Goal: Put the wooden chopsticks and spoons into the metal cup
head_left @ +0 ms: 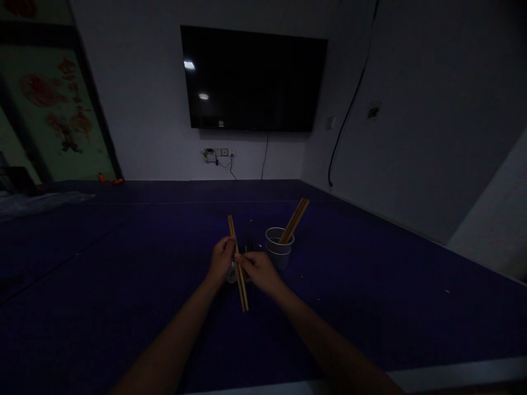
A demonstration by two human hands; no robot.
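A pair of wooden chopsticks (242,288) is held between my two hands, tilted with the upper ends leaning left. My left hand (222,258) pinches them on the left side, a little above the middle. From the right, the fingertips of my right hand (257,267) close on them slightly lower. Just right of my hands stands a grey metal cup (278,253). More chopsticks (295,220) lean out of the cup toward the upper right. Partly hidden behind my hands is a small pale round object (231,274) whose kind I cannot make out, with something dark beside it.
The dark blue surface (123,285) carries a few small white scraps. A wall-mounted television (255,79) and power sockets (218,153) are at the back. A black cable (349,109) hangs on the right wall. Clear plastic sheeting (41,203) and orange items (110,179) lie far left.
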